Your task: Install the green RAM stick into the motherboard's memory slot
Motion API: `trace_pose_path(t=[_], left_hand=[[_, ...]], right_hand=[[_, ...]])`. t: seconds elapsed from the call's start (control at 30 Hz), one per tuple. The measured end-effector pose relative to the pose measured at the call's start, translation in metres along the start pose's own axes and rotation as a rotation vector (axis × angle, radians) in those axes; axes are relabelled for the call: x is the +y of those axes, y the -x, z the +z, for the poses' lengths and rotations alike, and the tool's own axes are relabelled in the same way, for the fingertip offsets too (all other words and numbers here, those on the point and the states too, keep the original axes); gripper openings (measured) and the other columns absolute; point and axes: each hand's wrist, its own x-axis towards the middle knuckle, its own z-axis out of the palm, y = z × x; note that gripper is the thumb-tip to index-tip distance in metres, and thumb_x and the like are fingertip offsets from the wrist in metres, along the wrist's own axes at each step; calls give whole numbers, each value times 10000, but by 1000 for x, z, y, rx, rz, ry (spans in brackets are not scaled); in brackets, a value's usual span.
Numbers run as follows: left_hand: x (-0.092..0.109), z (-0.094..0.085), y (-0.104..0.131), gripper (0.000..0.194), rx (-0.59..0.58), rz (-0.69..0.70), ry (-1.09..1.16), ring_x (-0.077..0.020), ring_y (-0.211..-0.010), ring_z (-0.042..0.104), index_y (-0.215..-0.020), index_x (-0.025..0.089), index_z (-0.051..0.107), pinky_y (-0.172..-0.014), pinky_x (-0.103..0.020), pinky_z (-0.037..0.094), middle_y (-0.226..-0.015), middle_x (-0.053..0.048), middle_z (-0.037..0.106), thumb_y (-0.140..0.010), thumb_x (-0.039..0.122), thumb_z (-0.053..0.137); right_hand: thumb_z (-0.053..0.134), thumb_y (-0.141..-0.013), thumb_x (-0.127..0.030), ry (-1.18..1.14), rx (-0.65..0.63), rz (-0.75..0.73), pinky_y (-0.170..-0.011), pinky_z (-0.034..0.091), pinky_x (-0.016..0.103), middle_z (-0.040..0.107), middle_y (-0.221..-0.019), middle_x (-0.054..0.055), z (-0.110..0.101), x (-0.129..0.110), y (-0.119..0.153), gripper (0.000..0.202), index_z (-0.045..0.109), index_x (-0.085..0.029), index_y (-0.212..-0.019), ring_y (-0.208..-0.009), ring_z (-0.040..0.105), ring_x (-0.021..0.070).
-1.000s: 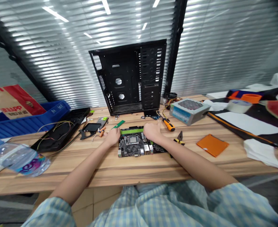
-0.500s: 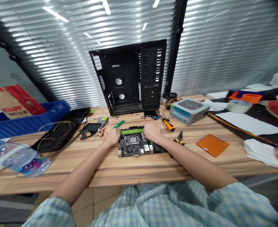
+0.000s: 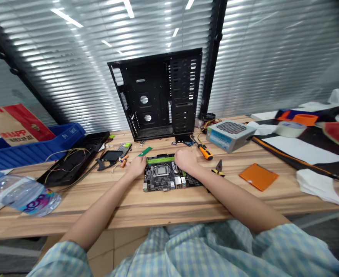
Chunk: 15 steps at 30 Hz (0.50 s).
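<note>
A black motherboard [image 3: 157,181] with green memory slots and a bare silver processor in its socket lies flat on the wooden table in front of me. My left hand [image 3: 137,166] grips its left edge, fingers partly hidden. My right hand [image 3: 186,159] is curled over its upper right part, and its fingertips are out of sight. Just beyond my left hand lies a green memory stick [image 3: 145,151]. Pliers [image 3: 219,167] with yellow-and-black handles rest beside my right forearm, partly covered by it.
Behind the board stands an open black computer case [image 3: 154,92]. To its right are an orange screwdriver [image 3: 206,152], a power supply [image 3: 229,134] and an orange square piece [image 3: 258,176]. A blue bin [image 3: 36,152], black panel [image 3: 68,165] and water bottle [image 3: 25,194] occupy the left.
The view has shifted very slightly. Both hands and the motherboard keep the same places.
</note>
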Motion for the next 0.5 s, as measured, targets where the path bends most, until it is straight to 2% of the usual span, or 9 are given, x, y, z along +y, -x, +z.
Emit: trace_pose_path(t=[0.17, 0.27, 0.4, 0.5], left_hand=[[-1, 1, -1, 536, 4, 5, 1, -326, -1029, 612, -852, 187, 659, -990, -527, 338, -958, -109, 709, -958, 482, 225], [0, 1, -1, 523, 4, 16, -19, -339, -1043, 602, -822, 203, 665, -968, -526, 351, -960, -101, 711, -932, 543, 284], [3, 0, 2, 486, 14, 44, -71, -345, -995, 620, -797, 187, 651, -936, -537, 352, -912, -126, 714, -934, 493, 300], [6, -1, 6, 479, 33, 72, -125, -357, -971, 626, -804, 167, 653, -937, -558, 329, -934, -152, 711, -937, 457, 295]], right_hand=[[371, -894, -219, -9, 17, 12, -810, 436, 338, 704, -996, 204, -2, 0, 1, 371, 714, -111, -986, -961, 669, 276], [346, -920, -269, -17, 19, 8, -797, 450, 339, 706, -999, 199, -3, 0, 1, 406, 717, -116, -979, -952, 672, 282], [296, -951, -353, -31, 47, 5, -806, 455, 360, 706, -997, 201, -1, 0, 1, 485, 715, -111, -979, -936, 675, 289], [310, -949, -317, -18, 46, 1, -824, 447, 355, 705, -998, 207, 1, 0, -1, 458, 713, -105, -998, -948, 673, 279]])
